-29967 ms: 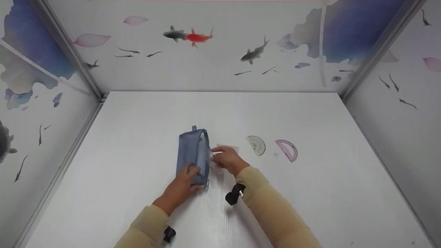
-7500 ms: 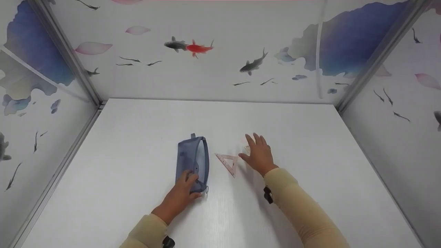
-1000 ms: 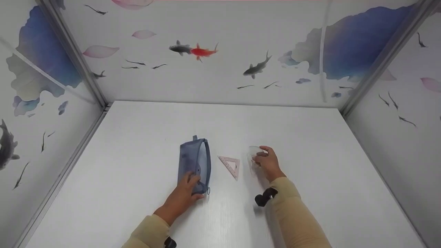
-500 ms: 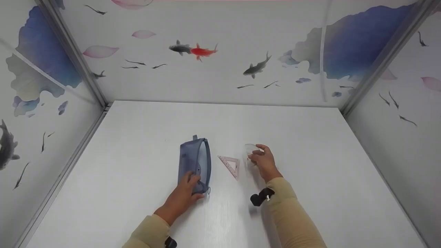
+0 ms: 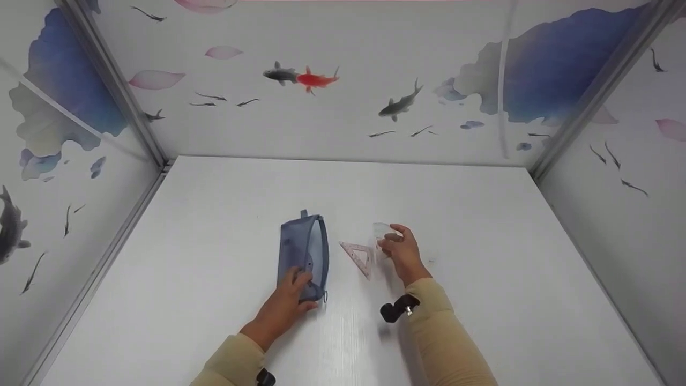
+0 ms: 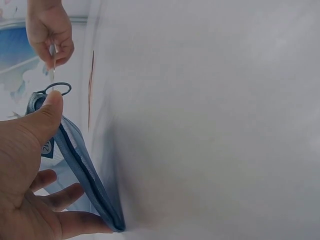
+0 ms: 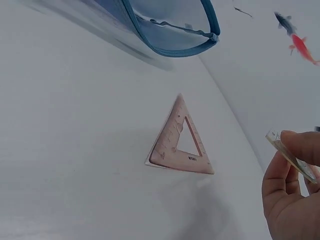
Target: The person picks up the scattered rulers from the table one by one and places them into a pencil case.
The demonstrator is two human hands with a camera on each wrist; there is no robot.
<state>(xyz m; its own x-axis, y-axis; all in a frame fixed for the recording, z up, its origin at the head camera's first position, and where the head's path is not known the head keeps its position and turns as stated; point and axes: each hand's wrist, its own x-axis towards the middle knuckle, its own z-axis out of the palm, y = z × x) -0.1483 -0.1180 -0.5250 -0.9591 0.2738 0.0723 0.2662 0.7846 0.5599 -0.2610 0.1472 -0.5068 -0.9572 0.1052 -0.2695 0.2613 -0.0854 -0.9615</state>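
Blue pouch (image 5: pixel 295 241) points lengthwise at the far edge of the surface (image 5: pixel 461 209), left hand (image 5: pixel 280 308) clamped on its near end. Right hand (image 5: pixel 404 256) is pinching a clear piece (image 5: pixel 379 229) off to the pouch's right, triangle (image 7: pixel 169 142) between them.

We see on table (image 5: pixel 214 214): pouch (image 5: pixel 295 244); set square (image 7: pixel 170 145) at its three o'clock. Protractor (image 5: pixel 380 230), in right hand (image 5: pixel 405 254), at two.

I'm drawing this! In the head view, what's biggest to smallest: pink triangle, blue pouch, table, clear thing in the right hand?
Table
Blue pouch
Pink triangle and clear thing: unsure, because the right hand hides part of the clear thing.
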